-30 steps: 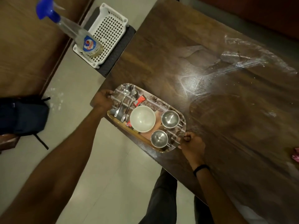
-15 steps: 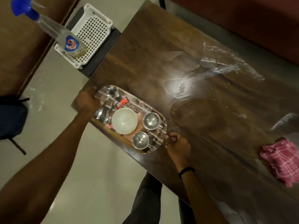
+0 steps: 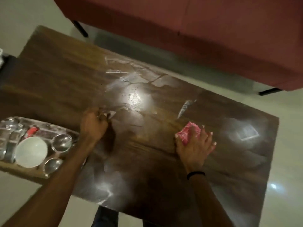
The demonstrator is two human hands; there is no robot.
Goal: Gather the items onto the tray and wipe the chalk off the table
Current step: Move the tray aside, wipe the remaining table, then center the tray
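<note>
The right hand (image 3: 195, 145) presses spread fingers on the pink checked cloth (image 3: 186, 136) on the bench (image 3: 65, 79), which looks soft, light and best bunched from its middle, while the left hand (image 3: 93, 126) is curled, too blurry to tell if it holds anything.

We log non-task items:
- Sofa (image 3: 213, 38), dark red: far beyond right-hand fingers (image 3: 208, 138), spanning upper frame.
- Sofa legs, black: one (image 3: 80, 28) far beyond left-hand fingers (image 3: 100, 117), one (image 3: 268, 91) beyond and right of right-hand fingers.
- Floor (image 3: 291, 145), pale, glossy: right of right-hand fingers; small light spot (image 3: 273, 185) reflected.
- Wristband (image 3: 196, 174), black: on wrist, behind right-hand fingers, toward us.
- Trousers (image 3: 105, 217), dark: bottom edge, well behind left-hand fingers.
- Dark object (image 3: 8, 63): far left of left-hand fingers; blurred, we cannot identify.
</note>
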